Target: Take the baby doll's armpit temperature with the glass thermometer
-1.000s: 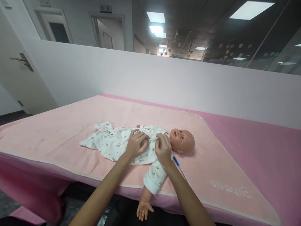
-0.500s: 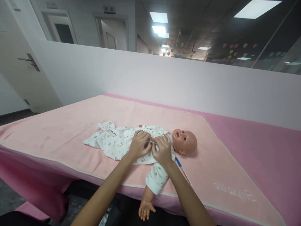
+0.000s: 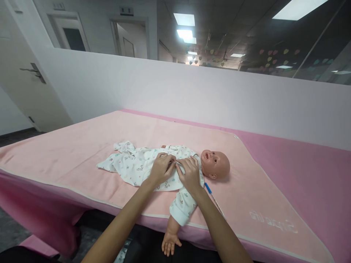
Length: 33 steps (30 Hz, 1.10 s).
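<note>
A baby doll (image 3: 215, 163) lies on its back, dressed in a white printed baby shirt (image 3: 142, 166). Its head points right and its mouth is open. Over the chest, my left hand (image 3: 163, 167) and my right hand (image 3: 189, 171) are closed with fingertips close together, pinching a thin white strip (image 3: 177, 163) that looks like a cloth tie of the shirt. Fingers cover most of it. The doll's near arm (image 3: 172, 233) sticks out toward me, past the table edge. Beside my right wrist lies a thin clear stick with a blue end (image 3: 208, 188), partly behind my forearm.
A peach blanket (image 3: 90, 135) with white edging covers the table over a pink cloth (image 3: 307, 160). Behind stands a low white wall (image 3: 192, 95) with glass above. To the left is a door with a handle (image 3: 35, 72).
My fingertips have drawn closer together, and less of the white strip shows between them. The doll and the blue-ended stick have stayed in place.
</note>
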Tool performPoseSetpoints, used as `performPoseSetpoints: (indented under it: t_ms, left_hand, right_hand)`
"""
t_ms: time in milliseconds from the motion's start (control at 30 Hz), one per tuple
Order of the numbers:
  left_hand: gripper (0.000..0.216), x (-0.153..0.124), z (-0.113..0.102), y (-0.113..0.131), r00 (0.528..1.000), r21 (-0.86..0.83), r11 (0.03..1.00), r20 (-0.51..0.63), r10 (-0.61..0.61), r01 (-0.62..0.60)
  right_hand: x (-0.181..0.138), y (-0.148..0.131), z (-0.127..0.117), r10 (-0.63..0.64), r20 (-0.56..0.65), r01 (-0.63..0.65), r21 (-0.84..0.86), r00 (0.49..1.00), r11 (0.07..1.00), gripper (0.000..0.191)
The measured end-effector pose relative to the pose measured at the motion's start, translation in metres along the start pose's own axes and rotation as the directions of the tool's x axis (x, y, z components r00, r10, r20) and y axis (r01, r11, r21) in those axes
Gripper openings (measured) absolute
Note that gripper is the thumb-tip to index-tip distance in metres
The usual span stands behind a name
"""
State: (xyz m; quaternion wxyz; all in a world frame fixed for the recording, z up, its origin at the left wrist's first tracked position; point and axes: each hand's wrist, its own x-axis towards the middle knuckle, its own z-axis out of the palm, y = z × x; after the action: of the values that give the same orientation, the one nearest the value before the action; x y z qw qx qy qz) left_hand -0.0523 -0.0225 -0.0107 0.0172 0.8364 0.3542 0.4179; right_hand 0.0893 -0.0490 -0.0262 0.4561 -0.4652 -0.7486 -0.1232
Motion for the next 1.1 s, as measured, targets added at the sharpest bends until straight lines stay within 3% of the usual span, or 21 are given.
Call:
performPoseSetpoints:
  t_ms: [400, 633, 833, 967, 1100]
  left_hand:
    - [0.01, -0.001, -0.001, 0.001, 0.999, -0.033, 0.999, 0.026, -0.023, 0.024]
    - [0.014, -0.002, -0.002, 0.002, 1.0, 0.069, 0.998, 0.004, 0.015, -0.015]
    - [0.024, -0.007, -0.013, -0.009, 0.981, 0.247, 0.952, -0.119, -0.156, 0.181]
    - [0.03, -0.018, -0.023, -0.015, 0.957, 0.107, 0.953, -0.084, -0.277, 0.285]
    - [0.021, -0.026, -0.028, -0.017, 0.965, -0.028, 0.964, 0.012, -0.263, 0.263]
  right_hand:
    - [-0.001, 0.001, 0.001, -0.013, -0.012, 0.012, -0.056, 1.0, 0.998, 0.011]
    - [-0.001, 0.001, 0.001, -0.009, -0.052, 0.007, -0.048, 0.999, 0.999, 0.011]
    - [0.0, 0.001, 0.001, -0.004, -0.079, 0.002, -0.015, 0.997, 1.0, 0.009]
    - [0.001, 0.0, 0.0, 0.002, -0.074, -0.005, -0.029, 0.997, 1.0, 0.009]
    - [0.0, -0.002, -0.003, -0.028, -0.06, 0.023, -0.074, 0.998, 0.997, 0.013]
